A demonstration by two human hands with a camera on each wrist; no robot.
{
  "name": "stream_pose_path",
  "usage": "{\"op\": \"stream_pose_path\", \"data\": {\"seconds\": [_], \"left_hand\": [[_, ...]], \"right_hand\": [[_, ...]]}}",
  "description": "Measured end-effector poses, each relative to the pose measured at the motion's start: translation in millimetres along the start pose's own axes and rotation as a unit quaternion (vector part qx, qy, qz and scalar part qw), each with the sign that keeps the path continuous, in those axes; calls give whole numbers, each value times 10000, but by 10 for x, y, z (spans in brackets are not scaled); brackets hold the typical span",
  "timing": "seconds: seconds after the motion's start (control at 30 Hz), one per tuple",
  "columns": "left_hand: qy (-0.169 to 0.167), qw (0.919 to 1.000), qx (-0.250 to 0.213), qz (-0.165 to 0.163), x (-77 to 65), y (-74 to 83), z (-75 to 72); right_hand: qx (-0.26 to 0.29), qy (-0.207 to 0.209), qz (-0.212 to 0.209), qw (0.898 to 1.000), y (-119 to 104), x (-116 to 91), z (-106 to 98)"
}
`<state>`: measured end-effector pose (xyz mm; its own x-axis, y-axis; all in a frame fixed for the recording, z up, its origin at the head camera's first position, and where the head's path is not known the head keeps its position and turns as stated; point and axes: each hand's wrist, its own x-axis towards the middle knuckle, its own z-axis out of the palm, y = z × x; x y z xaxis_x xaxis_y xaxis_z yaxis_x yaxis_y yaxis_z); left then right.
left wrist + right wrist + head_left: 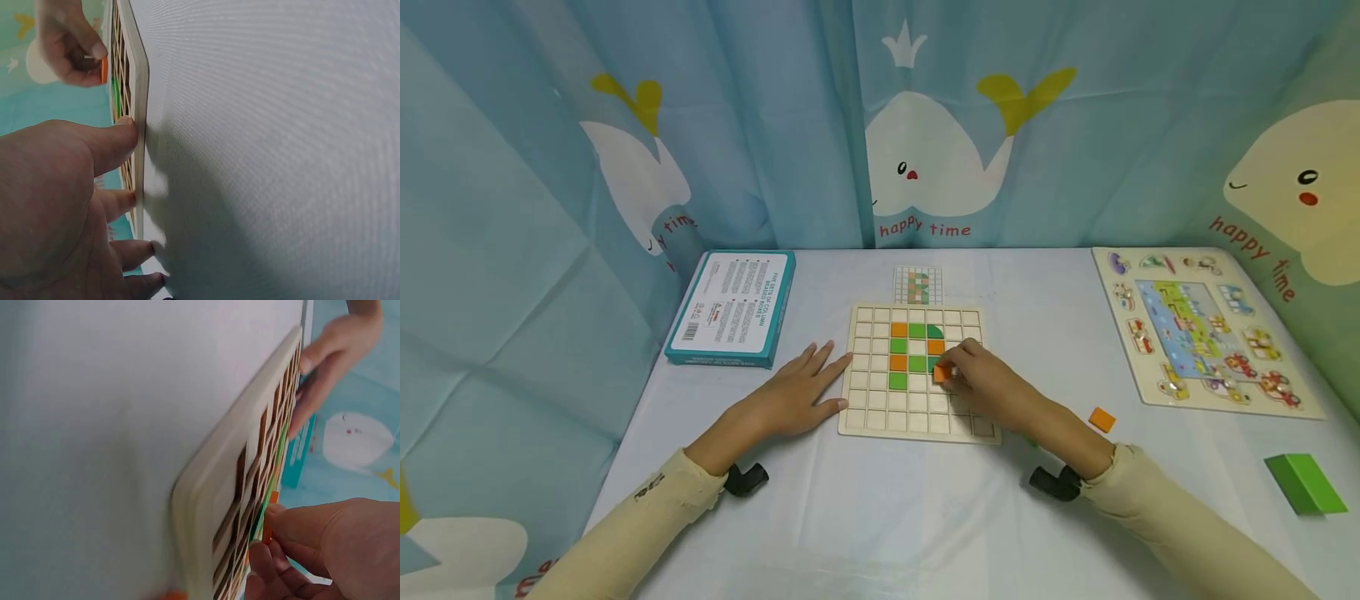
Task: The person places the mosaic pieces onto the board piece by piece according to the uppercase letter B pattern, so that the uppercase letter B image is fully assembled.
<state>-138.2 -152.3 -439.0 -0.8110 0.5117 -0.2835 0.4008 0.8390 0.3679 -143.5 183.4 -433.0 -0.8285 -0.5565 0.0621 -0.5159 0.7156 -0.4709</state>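
My right hand [988, 383] pinches an orange square tile [942, 374] between thumb and fingers, close over the wooden grid board [876, 422]. In the right wrist view that orange tile [270, 517] stands on edge between the fingertips. Orange and green tiles, such as a green tile [897, 381], fill several cells in the middle of the board. A dark green rounded piece [935, 332] sits in the upper part; another is partly covered by the right fingers. My left hand [793, 390] has its fingers spread, thumb and index fingertip touching the board's left edge.
Behind the board lies a small pattern card [917, 285]. A teal box [730, 308] is at the back left, a picture puzzle board [1210, 333] at the right. A loose orange tile [1102, 419] and a green block [1305, 483] lie on the right of the table.
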Motion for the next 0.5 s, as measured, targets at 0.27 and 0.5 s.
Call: {"op": "stream_pose_path", "data": {"seconds": [0.27,0.5], "left_hand": [[-5,10000,14,-16,3,7,-7],[-1,10000,7,-31,9,6,1]], "right_hand": [[-100,-19,-267,9996,-195,143,155],[-92,12,-311,9995,-272,143,166]]}}
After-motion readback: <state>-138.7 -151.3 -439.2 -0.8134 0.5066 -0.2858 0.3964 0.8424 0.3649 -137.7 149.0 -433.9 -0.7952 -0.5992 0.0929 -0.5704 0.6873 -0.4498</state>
